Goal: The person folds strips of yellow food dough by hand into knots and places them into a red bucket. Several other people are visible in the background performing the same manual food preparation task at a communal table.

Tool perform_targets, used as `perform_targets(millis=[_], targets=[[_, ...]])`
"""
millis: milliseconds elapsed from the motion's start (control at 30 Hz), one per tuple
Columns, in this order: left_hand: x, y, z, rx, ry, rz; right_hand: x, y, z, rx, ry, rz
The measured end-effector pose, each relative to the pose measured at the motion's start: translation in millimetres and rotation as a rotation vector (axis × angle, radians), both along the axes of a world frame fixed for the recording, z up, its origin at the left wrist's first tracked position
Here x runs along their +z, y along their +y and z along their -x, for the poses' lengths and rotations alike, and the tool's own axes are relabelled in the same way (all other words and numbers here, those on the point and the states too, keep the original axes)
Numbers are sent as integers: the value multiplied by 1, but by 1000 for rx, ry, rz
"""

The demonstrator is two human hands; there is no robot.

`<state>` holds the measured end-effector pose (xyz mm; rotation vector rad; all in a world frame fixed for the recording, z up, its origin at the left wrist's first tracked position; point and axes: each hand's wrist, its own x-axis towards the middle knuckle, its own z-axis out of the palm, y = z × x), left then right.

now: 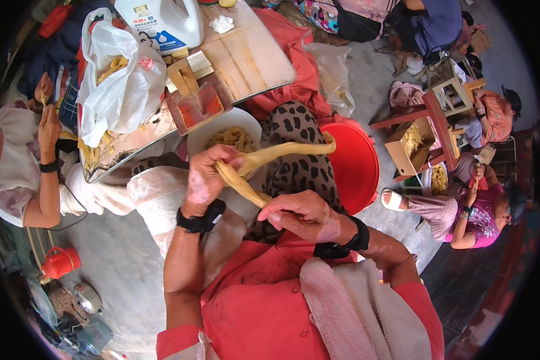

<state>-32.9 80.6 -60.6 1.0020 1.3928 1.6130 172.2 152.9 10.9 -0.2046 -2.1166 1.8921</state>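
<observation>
A long, pale yellow-brown fibrous strip [283, 150] passes through my left hand [213, 177], whose fingers are closed on it. One length of it reaches right over my patterned trouser leg to the rim of a red plastic bucket [353, 166]. The other length slants down to my right hand [303, 216], where its end is pinched between thumb and fingers. Behind my left hand, a white bowl [252, 121] holds similar coiled yellow pieces [234, 138]. What the strip is made of, I cannot tell.
The table [252, 58] at upper left bears a white plastic bag [121, 99], a white detergent jug [162, 22] and a reddish wooden block device [198, 105]. A co-worker [20, 166] sits at left, others at right near a cardboard box [409, 144]. A red jug [60, 263] stands on the floor.
</observation>
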Motion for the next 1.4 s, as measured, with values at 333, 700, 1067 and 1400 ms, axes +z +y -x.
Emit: perform_targets(millis=[333,700,1067,1400], targets=[[-13,-30,59,589,-250,-145,22,25,-12,-59,-138,30],[-13,-11,29,161,432,170,-36,46,41,-108,-55,-447],[1,-16,34,-2,488,339,-76,37,85,68,-185,-205],[-12,-23,52,172,486,311,-83,69,76,-6,-121,-421]])
